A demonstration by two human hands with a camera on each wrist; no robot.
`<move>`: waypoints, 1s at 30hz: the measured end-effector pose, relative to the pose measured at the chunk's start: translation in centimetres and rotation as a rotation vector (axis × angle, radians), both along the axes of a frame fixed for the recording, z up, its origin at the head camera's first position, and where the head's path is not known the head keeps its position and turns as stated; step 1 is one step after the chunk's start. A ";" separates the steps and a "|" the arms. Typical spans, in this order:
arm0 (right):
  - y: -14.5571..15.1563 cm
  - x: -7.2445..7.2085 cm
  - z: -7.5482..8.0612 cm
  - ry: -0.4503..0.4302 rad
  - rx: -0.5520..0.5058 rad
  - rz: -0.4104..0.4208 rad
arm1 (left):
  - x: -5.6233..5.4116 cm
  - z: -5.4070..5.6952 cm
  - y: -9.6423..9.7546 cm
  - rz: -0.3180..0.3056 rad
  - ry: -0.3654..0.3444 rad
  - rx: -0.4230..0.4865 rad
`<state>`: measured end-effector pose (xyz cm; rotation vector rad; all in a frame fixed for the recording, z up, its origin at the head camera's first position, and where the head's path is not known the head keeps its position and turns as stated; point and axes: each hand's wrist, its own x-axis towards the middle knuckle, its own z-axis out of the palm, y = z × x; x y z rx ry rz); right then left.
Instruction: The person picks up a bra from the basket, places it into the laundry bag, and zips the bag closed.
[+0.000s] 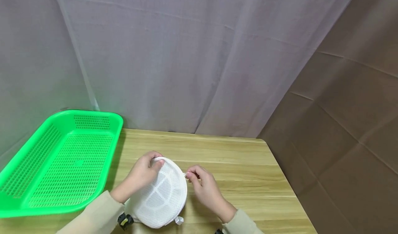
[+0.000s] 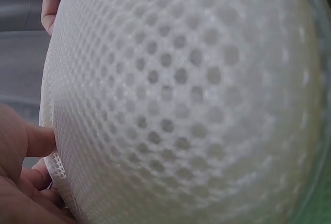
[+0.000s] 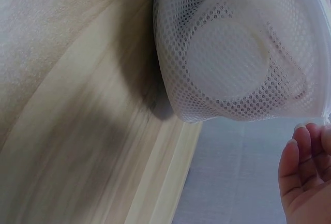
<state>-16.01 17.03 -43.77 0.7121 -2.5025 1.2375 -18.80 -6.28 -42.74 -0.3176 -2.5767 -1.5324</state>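
A round white mesh laundry bag (image 1: 163,192) is held up over the table, tilted, its pale rim facing right. My left hand (image 1: 143,172) grips its upper left edge, the thumb lying on the mesh; in the left wrist view that thumb (image 2: 40,141) presses the rim. With thumb and fingers my right hand (image 1: 205,189) pinches a small white zipper pull (image 1: 185,175) at the right of the rim. A pale round shape (image 3: 227,58) shows through the mesh in the right wrist view. A small white tab (image 1: 179,220) hangs from the bag's lower edge.
A green perforated plastic basket (image 1: 109,158) stands at the left of the wooden table (image 1: 245,165). Grey cloth (image 1: 161,61) hangs behind the table, and brown cloth (image 1: 348,116) hangs along its right side.
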 end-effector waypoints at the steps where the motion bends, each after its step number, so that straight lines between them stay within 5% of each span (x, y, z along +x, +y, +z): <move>1: 0.0 0.0 0.0 -0.004 -0.001 0.000 | 0.0 0.0 0.0 -0.001 -0.005 -0.002; 14: -0.1 -0.1 0.0 -0.022 -0.018 -0.013 | -0.5 0.2 -0.3 0.029 -0.051 0.020; 22: 0.0 -0.4 0.0 -0.006 -0.009 -0.009 | -0.2 0.8 0.2 -0.091 0.004 0.009; 30: -0.2 -0.5 0.2 -0.001 -0.023 0.029 | 0.8 1.3 1.4 -0.177 0.126 -0.149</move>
